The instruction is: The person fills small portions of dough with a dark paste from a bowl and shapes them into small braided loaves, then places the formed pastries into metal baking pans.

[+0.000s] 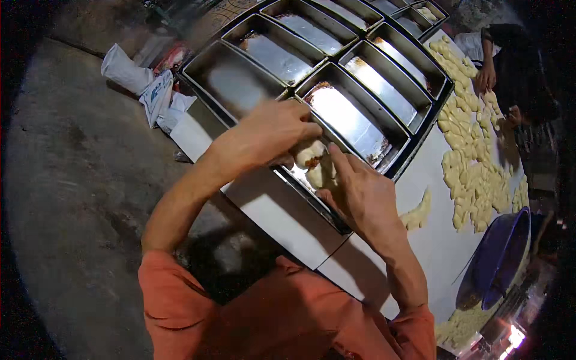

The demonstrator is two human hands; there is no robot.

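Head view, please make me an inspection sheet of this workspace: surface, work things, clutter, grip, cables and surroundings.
Surface: flat white tabletop, many pale dough pieces spread on the right.
Work things: soft pale dough lump with a brown patch, at the nearest dark-rimmed rectangular metal pan; similar metal pans beyond, several with brown residue.
Clutter: crumpled white sack left of the pans; round purple plastic basin at right.
Grip: left hand and right hand both at the lump; firmness unclear.
Cables: nothing seen clearly.
Surroundings: grey floor; co-worker's hand beside the dough pieces.

Dough (311, 149) is cream w/ brn patch; tins (354, 114) silvery-grey w/ brn stains; worktop (282, 222) white; tub (489, 261) dk purple; shirt (282, 312) orange-red.
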